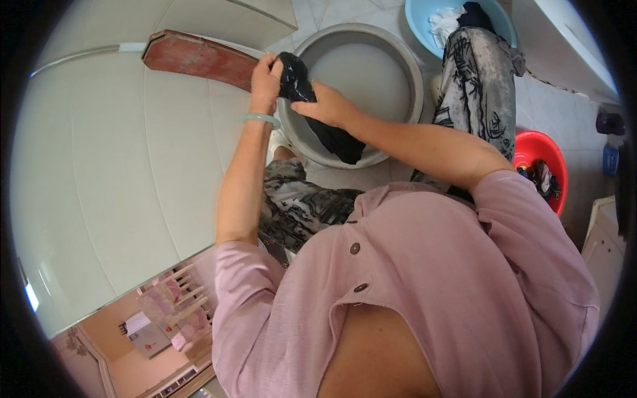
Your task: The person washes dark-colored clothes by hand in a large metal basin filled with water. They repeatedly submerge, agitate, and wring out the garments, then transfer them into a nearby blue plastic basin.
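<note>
A wet black cloth garment [336,139] is bunched up over the left rim of a wide grey metal basin [418,94], which holds cloudy water. My left hand [266,79], with a pale green bangle at its wrist, is closed around the garment's upper end. Lower down, my right hand [326,104] grips the same cloth, thumb on top. The cloth's loose end hangs over the near left part of the basin. Its exact kind cannot be told.
A worn reddish-brown board [199,57] lies by the tiled wall [114,149] at left. Beyond my right knee stands a light blue basin [423,30] with white and dark cloth. A red basin [560,174] with small cloth items sits at right. A white fixture edge [562,45] borders the upper right.
</note>
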Action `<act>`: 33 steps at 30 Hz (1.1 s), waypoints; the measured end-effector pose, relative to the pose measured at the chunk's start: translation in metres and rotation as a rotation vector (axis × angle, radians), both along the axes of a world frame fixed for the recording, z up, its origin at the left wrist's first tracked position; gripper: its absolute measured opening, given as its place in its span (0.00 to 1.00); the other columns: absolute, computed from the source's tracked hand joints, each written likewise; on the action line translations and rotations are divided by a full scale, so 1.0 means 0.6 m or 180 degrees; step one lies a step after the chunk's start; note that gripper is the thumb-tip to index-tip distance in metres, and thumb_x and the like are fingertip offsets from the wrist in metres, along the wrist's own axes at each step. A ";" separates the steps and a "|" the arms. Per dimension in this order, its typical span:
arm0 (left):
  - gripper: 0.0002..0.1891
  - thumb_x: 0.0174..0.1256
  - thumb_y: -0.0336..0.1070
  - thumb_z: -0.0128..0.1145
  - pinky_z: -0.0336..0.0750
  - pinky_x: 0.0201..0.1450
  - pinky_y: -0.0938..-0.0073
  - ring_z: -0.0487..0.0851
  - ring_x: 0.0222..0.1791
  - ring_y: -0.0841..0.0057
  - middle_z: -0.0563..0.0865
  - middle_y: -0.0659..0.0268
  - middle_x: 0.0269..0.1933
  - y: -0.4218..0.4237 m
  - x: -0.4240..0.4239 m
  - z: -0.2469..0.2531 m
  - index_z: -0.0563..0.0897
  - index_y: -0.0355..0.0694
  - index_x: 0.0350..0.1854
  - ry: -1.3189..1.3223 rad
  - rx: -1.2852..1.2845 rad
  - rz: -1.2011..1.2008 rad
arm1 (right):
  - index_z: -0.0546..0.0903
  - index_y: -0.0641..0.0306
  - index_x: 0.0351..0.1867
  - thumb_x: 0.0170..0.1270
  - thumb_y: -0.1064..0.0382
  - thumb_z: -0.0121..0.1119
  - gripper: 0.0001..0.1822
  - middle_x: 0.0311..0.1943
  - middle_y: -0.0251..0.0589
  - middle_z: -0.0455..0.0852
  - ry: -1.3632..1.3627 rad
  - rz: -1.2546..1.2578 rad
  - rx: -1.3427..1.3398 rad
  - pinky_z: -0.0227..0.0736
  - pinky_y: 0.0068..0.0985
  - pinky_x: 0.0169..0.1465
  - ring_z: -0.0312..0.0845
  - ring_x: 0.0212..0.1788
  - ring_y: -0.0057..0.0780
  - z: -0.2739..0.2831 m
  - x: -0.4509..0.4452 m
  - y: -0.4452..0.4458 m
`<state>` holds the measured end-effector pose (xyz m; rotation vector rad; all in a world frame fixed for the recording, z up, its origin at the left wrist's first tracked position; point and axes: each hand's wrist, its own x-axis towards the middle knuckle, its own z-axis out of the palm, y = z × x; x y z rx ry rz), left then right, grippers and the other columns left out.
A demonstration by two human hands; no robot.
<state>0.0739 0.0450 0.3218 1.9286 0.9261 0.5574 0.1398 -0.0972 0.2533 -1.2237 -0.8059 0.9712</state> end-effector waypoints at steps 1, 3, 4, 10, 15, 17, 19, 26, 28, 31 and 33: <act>0.08 0.68 0.34 0.55 0.71 0.38 0.80 0.75 0.32 0.83 0.80 0.71 0.32 0.003 -0.006 -0.015 0.80 0.33 0.40 -0.0031 -0.0040 0.0135 | 0.79 0.76 0.41 0.46 0.42 0.70 0.34 0.36 0.61 0.84 -0.0060 -0.0075 -0.0005 0.74 0.37 0.47 0.83 0.40 0.49 0.005 0.001 -0.002; 0.09 0.68 0.34 0.54 0.71 0.38 0.79 0.75 0.32 0.82 0.80 0.70 0.32 0.011 -0.019 -0.035 0.80 0.33 0.40 -0.0078 -0.0441 0.0396 | 0.77 0.70 0.53 0.52 0.46 0.70 0.34 0.42 0.48 0.86 -0.0078 0.0035 -0.0327 0.75 0.31 0.47 0.83 0.41 0.38 0.012 0.000 -0.009; 0.09 0.68 0.33 0.53 0.71 0.38 0.79 0.75 0.32 0.83 0.81 0.70 0.32 0.009 -0.019 -0.040 0.80 0.32 0.40 -0.0083 -0.0530 0.0464 | 0.76 0.69 0.55 0.51 0.46 0.70 0.35 0.43 0.48 0.86 -0.0008 -0.0102 -0.0281 0.75 0.30 0.46 0.83 0.41 0.37 0.014 0.004 -0.013; 0.12 0.72 0.38 0.46 0.75 0.39 0.75 0.79 0.34 0.79 0.82 0.67 0.36 0.034 -0.079 -0.056 0.80 0.36 0.42 0.0134 -0.0618 0.0381 | 0.73 0.61 0.58 0.59 0.52 0.64 0.28 0.39 0.37 0.81 0.2251 0.1227 -0.0164 0.74 0.19 0.36 0.78 0.35 0.21 0.062 0.022 -0.036; 0.21 0.70 0.39 0.49 0.76 0.55 0.58 0.79 0.57 0.67 0.79 0.59 0.56 -0.003 -0.059 0.059 0.71 0.40 0.64 -0.1438 -0.2463 -0.0110 | 0.76 0.53 0.51 0.61 0.49 0.61 0.20 0.36 0.32 0.80 0.2726 0.0806 0.0142 0.73 0.21 0.36 0.75 0.33 0.20 0.124 0.046 -0.050; 0.25 0.69 0.34 0.50 0.72 0.61 0.56 0.74 0.63 0.64 0.75 0.56 0.62 0.004 -0.067 0.081 0.65 0.40 0.68 -0.1865 -0.2581 -0.0724 | 0.76 0.52 0.52 0.61 0.48 0.61 0.20 0.36 0.31 0.80 0.3044 0.0771 0.0167 0.73 0.22 0.36 0.74 0.32 0.21 0.151 0.054 -0.054; 0.29 0.68 0.31 0.51 0.69 0.65 0.55 0.70 0.67 0.62 0.72 0.54 0.65 0.002 -0.074 0.078 0.62 0.39 0.71 -0.2134 -0.2464 -0.0992 | 0.78 0.52 0.46 0.61 0.45 0.60 0.19 0.33 0.30 0.80 0.3377 0.0722 -0.0040 0.73 0.24 0.35 0.74 0.29 0.22 0.179 0.056 -0.057; 0.43 0.62 0.53 0.62 0.61 0.72 0.58 0.65 0.71 0.61 0.68 0.54 0.69 0.001 -0.041 0.017 0.57 0.37 0.73 -0.2751 -0.2358 -0.0835 | 0.77 0.54 0.41 0.65 0.38 0.52 0.22 0.20 0.27 0.70 0.4115 0.1169 0.0054 0.68 0.23 0.30 0.68 0.22 0.22 0.231 0.043 -0.074; 0.47 0.59 0.61 0.61 0.63 0.70 0.53 0.64 0.71 0.60 0.66 0.53 0.70 -0.011 -0.018 0.012 0.55 0.40 0.75 -0.3001 -0.2676 -0.0849 | 0.77 0.55 0.43 0.67 0.39 0.50 0.22 0.20 0.27 0.70 0.4454 0.1356 0.0106 0.68 0.23 0.30 0.68 0.22 0.22 0.231 0.036 -0.080; 0.52 0.54 0.69 0.58 0.67 0.66 0.45 0.64 0.71 0.55 0.61 0.52 0.73 -0.038 0.028 0.017 0.52 0.48 0.76 -0.3508 -0.2696 -0.1597 | 0.77 0.56 0.42 0.67 0.41 0.50 0.21 0.25 0.32 0.78 0.4992 0.1553 0.0454 0.74 0.27 0.33 0.75 0.25 0.24 0.200 0.024 -0.067; 0.53 0.52 0.71 0.58 0.69 0.63 0.41 0.65 0.70 0.52 0.58 0.51 0.74 -0.046 0.045 0.014 0.50 0.51 0.76 -0.3669 -0.2687 -0.1678 | 0.77 0.58 0.43 0.68 0.42 0.49 0.21 0.28 0.32 0.79 0.4931 0.1764 0.0664 0.75 0.27 0.35 0.76 0.26 0.23 0.188 0.023 -0.065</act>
